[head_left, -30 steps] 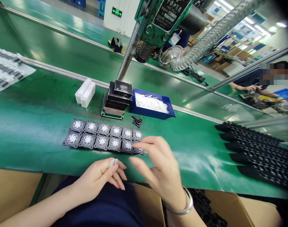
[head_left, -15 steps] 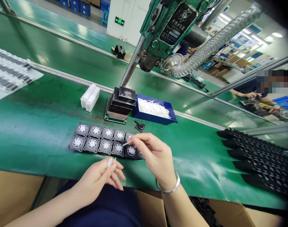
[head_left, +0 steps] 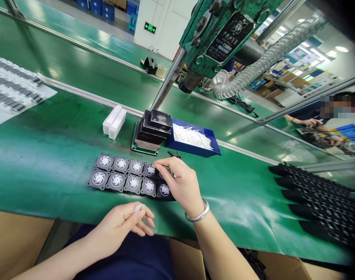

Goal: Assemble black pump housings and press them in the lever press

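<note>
Pinching over square black housings point(head_left: 133, 182) is the right hand point(head_left: 181, 183), contents indiscernible; left hand point(head_left: 127, 218) is grasping a white piece point(head_left: 138, 207).

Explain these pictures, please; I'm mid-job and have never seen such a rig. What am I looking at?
There is no robot here: each grip is a bare human hand, seen from one head-worn camera. On the green table, black square parts with white swirls lie in two rows. Beyond them are white blocks, a dark stepped block, a green machine overhead, and a blue tray of thin white pieces. The left hand pinches a small white piece. The right hand is at the back row; whether it holds anything is hidden.
</note>
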`<move>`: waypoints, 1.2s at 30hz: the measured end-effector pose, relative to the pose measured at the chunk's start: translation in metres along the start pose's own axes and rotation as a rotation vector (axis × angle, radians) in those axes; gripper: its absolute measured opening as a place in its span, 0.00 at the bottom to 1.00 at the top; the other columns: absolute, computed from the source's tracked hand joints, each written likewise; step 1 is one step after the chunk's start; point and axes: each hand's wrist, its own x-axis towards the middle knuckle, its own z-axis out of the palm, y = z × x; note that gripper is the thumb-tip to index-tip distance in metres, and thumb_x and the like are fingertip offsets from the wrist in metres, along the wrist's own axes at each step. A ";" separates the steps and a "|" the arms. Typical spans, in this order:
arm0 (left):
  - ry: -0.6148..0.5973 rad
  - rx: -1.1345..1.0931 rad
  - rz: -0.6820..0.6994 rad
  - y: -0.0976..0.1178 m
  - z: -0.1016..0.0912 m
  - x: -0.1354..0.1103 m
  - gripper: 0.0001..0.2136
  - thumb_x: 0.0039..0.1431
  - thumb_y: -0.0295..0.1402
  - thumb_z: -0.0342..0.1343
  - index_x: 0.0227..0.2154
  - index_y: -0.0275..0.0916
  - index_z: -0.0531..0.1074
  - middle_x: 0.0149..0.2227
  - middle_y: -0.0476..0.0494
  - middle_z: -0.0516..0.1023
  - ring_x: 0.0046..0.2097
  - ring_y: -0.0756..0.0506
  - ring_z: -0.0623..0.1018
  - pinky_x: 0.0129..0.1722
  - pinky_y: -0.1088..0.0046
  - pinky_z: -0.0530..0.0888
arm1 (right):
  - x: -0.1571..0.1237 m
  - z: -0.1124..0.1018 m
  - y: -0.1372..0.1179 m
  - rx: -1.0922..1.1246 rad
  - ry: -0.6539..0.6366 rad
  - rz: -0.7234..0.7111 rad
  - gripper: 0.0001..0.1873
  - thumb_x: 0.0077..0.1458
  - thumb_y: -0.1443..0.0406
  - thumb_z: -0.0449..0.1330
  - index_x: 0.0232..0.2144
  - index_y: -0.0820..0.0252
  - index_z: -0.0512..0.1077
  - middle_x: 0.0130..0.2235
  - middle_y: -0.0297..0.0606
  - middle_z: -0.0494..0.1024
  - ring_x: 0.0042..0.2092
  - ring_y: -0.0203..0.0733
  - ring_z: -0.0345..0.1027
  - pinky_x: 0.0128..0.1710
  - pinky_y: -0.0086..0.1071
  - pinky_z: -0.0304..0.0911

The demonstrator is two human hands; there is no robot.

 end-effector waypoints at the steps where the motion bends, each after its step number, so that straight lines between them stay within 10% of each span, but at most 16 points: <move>1: -0.008 -0.005 0.002 0.000 0.000 0.000 0.26 0.62 0.58 0.49 0.40 0.36 0.72 0.39 0.39 0.78 0.39 0.41 0.83 0.40 0.65 0.78 | 0.000 0.000 0.001 -0.034 -0.027 -0.017 0.06 0.63 0.65 0.58 0.34 0.58 0.74 0.34 0.37 0.80 0.38 0.40 0.73 0.42 0.36 0.68; 7: -0.003 -0.008 0.056 -0.001 0.002 0.000 0.25 0.65 0.55 0.47 0.41 0.35 0.70 0.37 0.40 0.77 0.34 0.44 0.82 0.37 0.67 0.78 | -0.001 -0.021 -0.011 -0.175 0.137 -0.048 0.10 0.60 0.60 0.63 0.41 0.60 0.72 0.41 0.43 0.76 0.45 0.45 0.69 0.46 0.41 0.65; 14: -0.022 0.121 0.203 0.004 0.004 -0.002 0.23 0.68 0.51 0.44 0.36 0.35 0.72 0.35 0.43 0.75 0.34 0.46 0.81 0.37 0.69 0.79 | -0.034 -0.015 -0.043 0.274 -0.303 -0.043 0.05 0.62 0.65 0.60 0.35 0.60 0.74 0.34 0.37 0.75 0.36 0.35 0.70 0.36 0.28 0.67; 23: 0.094 -0.079 0.132 -0.005 0.002 0.000 0.22 0.66 0.51 0.49 0.43 0.34 0.70 0.35 0.42 0.77 0.32 0.45 0.81 0.37 0.67 0.79 | -0.035 -0.026 -0.027 0.245 0.006 0.156 0.05 0.63 0.69 0.59 0.38 0.57 0.75 0.36 0.34 0.82 0.38 0.34 0.77 0.39 0.28 0.71; 36: 0.068 0.011 0.056 -0.003 -0.001 -0.002 0.25 0.64 0.56 0.48 0.40 0.35 0.71 0.36 0.42 0.76 0.37 0.44 0.81 0.41 0.65 0.78 | -0.025 -0.010 -0.022 0.020 0.043 -0.094 0.06 0.62 0.73 0.58 0.39 0.60 0.73 0.35 0.36 0.81 0.37 0.37 0.73 0.38 0.31 0.69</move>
